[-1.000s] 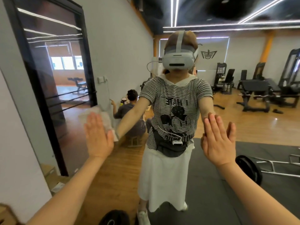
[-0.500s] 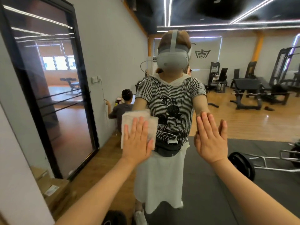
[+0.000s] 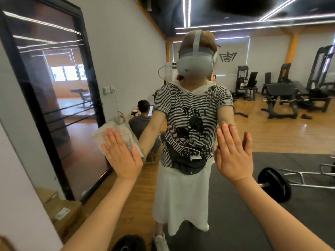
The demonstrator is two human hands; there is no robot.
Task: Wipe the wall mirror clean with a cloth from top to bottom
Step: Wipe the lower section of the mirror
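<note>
Your left hand (image 3: 122, 156) is flat, fingers straight and together, pressing the cloth (image 3: 117, 134) against the mirror (image 3: 272, 134). The cloth sits under the palm and fingers and sticks out above and to both sides of the fingertips; it's crumpled, whitish, no fingers curled round it. That grip is open-palmed, a push and not a pinch.

Your right hand (image 3: 233, 154) is also flat on the glass, fingers straight and pointing up, thumb out to the side, nothing under it or in it. It's well apart from the cloth, at about the same height as the left.

The cloth is left of centre on the mirror, roughly mid-height in view, just right of the black door frame (image 3: 92, 73) seen in the reflection. The reflection shows you in a striped shirt (image 3: 192, 113), white skirt (image 3: 183, 196), headset (image 3: 194, 66) and waist bag (image 3: 186, 163).

A barbell with a black plate (image 3: 274, 185) lies on the dark mat (image 3: 253, 223) lower right. Cardboard boxes (image 3: 59, 209) sit on the floor lower left. Gym machines (image 3: 282, 98) stand at the back right, and a seated person (image 3: 142, 116) is by the wall.
</note>
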